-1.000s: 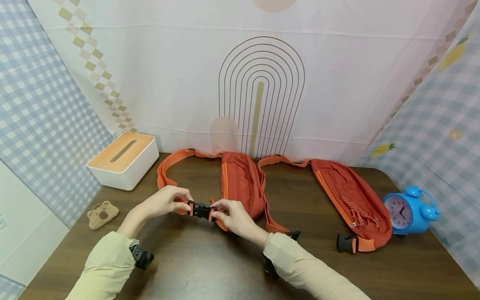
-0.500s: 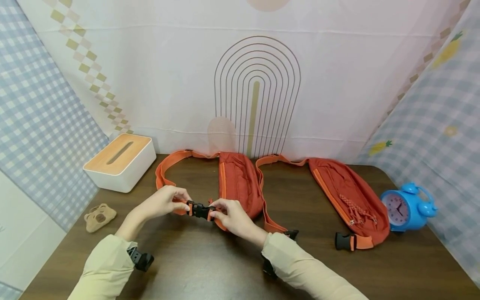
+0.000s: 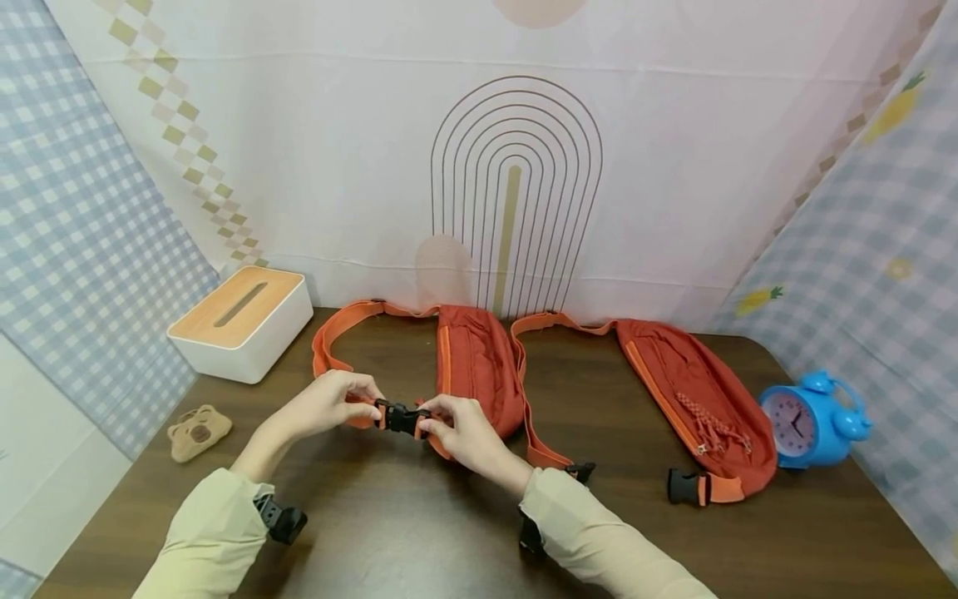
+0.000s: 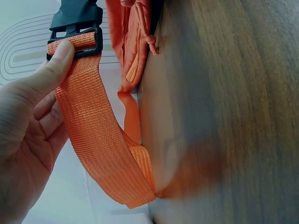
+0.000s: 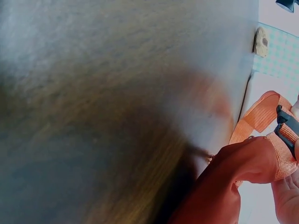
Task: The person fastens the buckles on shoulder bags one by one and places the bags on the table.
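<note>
A black side-release buckle [image 3: 402,418] on orange webbing spans the short gap between my hands, its halves meeting end to end. The left hand [image 3: 337,403] pinches its left end, thumb on the strap where it threads through the bar; in the left wrist view the orange strap [image 4: 93,126] loops down from there. My right hand [image 3: 471,433] pinches the right end, beside the bag. That strap belongs to a rust-red waist bag [image 3: 475,358] lying just behind the hands. In the right wrist view, the buckle [image 5: 287,126] and right fingers show only at the edge.
A second rust-red waist bag [image 3: 696,399] lies to the right, its buckle unfastened, one half [image 3: 684,487] at the front and the other [image 3: 580,472] near my right forearm. Around them are a blue alarm clock [image 3: 808,420], a tissue box [image 3: 243,324] and a brown bear-shaped item [image 3: 199,433].
The head view shifts slightly. Both hands keep the same hold on the buckle, with no other visible movement.
</note>
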